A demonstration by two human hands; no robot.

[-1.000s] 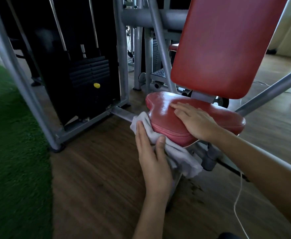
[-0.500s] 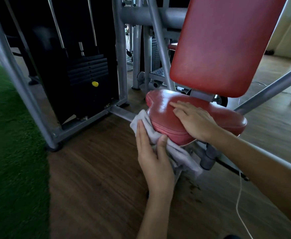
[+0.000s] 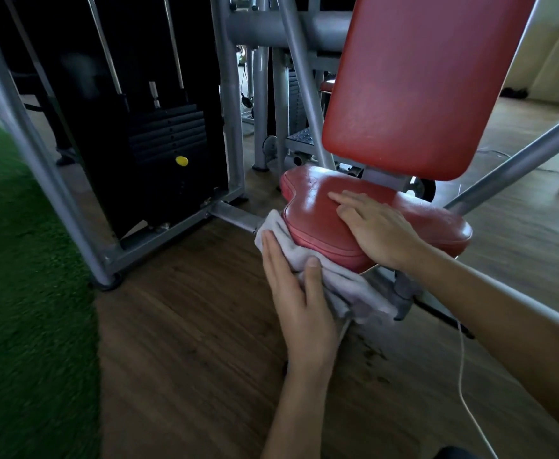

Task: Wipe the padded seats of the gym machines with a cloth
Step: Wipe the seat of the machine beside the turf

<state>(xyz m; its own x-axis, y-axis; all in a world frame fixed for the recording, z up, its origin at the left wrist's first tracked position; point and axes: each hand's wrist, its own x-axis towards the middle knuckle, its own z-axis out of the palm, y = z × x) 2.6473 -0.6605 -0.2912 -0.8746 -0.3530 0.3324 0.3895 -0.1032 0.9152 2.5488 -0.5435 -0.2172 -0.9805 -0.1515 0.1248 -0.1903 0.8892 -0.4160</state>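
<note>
Head view: left hand [image 3: 296, 293] flat, pressing cloth [image 3: 347, 283] against seat [image 3: 318, 223]; right hand [image 3: 377, 226] flat atop.

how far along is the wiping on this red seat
Partway, it seems. Done: the top of the seat shines, perhaps already wiped, though that is unsure. In hand: the left hand presses the cloth against the seat's near edge while the right hand rests flat on top. Left: the red backrest, which the cloth is not touching.

Dark wood floor [image 3: 188, 359], green turf [image 3: 23, 293] at left. Grey steel frame [image 3: 230, 111] around black weight stack [image 3: 167, 134], yellow pin [image 3: 181, 161]. Possibly a pale wall [image 3: 553, 44] far right.
</note>
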